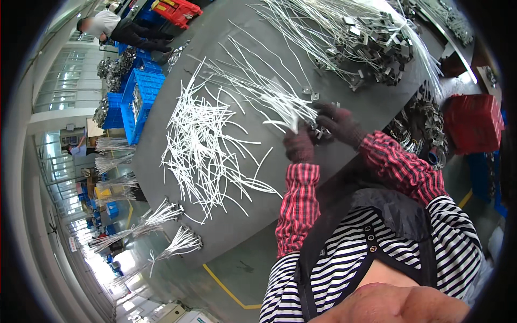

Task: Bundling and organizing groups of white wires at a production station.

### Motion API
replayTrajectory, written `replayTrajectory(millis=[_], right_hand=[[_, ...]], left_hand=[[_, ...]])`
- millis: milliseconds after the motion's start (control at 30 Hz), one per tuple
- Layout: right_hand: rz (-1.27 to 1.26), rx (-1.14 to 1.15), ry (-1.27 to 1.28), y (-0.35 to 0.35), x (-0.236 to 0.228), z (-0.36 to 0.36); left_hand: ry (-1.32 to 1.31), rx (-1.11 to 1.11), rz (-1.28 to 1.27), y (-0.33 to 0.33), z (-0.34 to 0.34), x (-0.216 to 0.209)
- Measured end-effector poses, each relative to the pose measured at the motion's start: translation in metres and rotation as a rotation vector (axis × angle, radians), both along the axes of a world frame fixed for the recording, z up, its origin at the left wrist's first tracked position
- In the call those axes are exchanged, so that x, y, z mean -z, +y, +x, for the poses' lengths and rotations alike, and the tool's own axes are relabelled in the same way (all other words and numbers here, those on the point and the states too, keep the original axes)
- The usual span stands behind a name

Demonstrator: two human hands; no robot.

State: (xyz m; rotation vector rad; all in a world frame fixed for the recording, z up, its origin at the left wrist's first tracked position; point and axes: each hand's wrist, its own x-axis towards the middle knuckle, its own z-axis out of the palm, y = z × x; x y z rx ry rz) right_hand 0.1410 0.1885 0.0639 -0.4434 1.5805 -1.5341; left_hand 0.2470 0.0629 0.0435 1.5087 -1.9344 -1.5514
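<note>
Both my hands wear dark knitted gloves, with red-and-black checked sleeves above them. My left hand is closed around some white tubes, which poke out above its fingers. Beside it, my right hand has its fingers curled over small metal pieces; what they grip is mostly hidden. A bundle of thin white wires fans out from my hands toward the far left. Left of my left hand lies a loose heap of short white tubes on the grey table.
Long white wires with metal end pieces pile up at the far right. A red crate stands at the right. Blue crates sit beyond the table's left edge, near a standing person. Tied wire bundles hang beside the near left edge.
</note>
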Motion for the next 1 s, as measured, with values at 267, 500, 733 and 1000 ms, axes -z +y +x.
replayTrajectory(millis=[267, 500, 733, 1000], right_hand=[[0.468, -0.258, 1.000, -0.063, 0.050, -0.081], [0.023, 0.003, 1.653, -0.012, 0.007, -0.054], [0.530, -0.377, 0.696, 0.036, -0.001, 0.024], [0.252, 0.410, -0.095, 0.287, 0.028, 0.053]], left_hand=[[0.666, -0.310, 0.557, -0.048, 0.036, -0.001], [0.637, -0.149, 0.706, -0.029, -0.004, -0.038], [0.417, -0.418, 0.596, 0.021, -0.083, -0.021], [0.616, -0.464, 0.586, 0.037, -0.081, 0.016]])
